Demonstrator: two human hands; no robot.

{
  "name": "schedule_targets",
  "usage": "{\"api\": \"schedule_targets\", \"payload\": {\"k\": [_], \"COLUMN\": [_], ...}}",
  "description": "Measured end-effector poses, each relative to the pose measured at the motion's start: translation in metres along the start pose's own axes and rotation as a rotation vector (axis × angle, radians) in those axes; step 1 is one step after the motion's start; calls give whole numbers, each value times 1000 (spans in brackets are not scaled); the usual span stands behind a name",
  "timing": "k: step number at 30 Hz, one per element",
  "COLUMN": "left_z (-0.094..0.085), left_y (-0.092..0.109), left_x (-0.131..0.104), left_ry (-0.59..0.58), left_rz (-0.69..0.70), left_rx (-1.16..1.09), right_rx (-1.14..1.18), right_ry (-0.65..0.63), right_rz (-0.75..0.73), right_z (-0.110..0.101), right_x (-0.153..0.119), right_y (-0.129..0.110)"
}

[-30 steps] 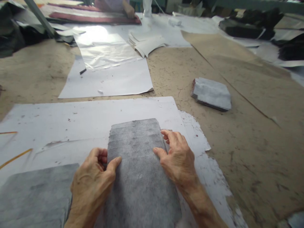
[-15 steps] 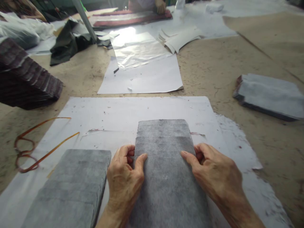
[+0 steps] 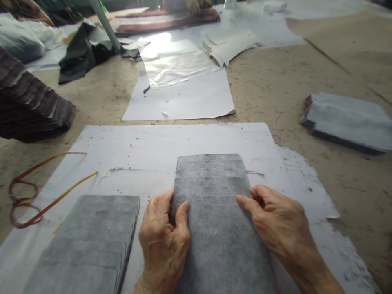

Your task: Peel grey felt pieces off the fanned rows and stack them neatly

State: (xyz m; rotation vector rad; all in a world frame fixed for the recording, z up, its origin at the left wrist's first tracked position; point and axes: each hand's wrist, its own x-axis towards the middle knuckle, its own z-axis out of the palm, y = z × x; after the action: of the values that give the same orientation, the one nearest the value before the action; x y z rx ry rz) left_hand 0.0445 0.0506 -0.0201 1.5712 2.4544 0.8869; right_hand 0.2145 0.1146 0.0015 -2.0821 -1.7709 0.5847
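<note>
A stack of grey fabric pieces (image 3: 214, 220) lies in front of me on a white paper sheet (image 3: 147, 143), its near end cut off by the frame. My left hand (image 3: 165, 237) grips the stack's left edge, thumb on top and fingers curled at the side. On the opposite edge, my right hand (image 3: 278, 220) holds it the same way, with the thumb pressed on the top piece. The undersides of my fingers are hidden. To the left of my left hand rests a second grey fabric stack (image 3: 88, 241), its layers slightly fanned.
Orange-framed glasses (image 3: 27, 204) lie at the left. A tall dark striped fabric stack (image 3: 33, 98) stands behind them. Another grey stack (image 3: 352, 122) sits at the right. Beyond are a plastic sheet (image 3: 180, 61), a metal post (image 3: 105, 26) and a co-worker's hands (image 3: 197, 5) over reddish fabric.
The view has shifted slightly, so the surroundings appear a little further left. My left hand has slid slightly along the stack's edge toward me. Both hands keep hold of it.
</note>
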Motion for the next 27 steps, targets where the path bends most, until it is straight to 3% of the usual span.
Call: {"api": "schedule_targets", "payload": {"k": [15, 19, 24, 27], "left_z": [5, 5, 3, 1], "left_y": [-4, -2, 4, 8], "left_x": [-5, -6, -4, -1], "left_ry": [28, 12, -23, -76], "left_rz": [109, 88, -3, -77], "left_rx": [57, 110, 146, 172], "right_rx": [-7, -27, -141, -196], "right_ry": [-5, 30, 209, 223], "right_rz": [-43, 11, 121, 153], "right_z": [-1, 3, 9, 10], "right_x": [2, -3, -20, -26], "right_y": [4, 4, -2, -9]}}
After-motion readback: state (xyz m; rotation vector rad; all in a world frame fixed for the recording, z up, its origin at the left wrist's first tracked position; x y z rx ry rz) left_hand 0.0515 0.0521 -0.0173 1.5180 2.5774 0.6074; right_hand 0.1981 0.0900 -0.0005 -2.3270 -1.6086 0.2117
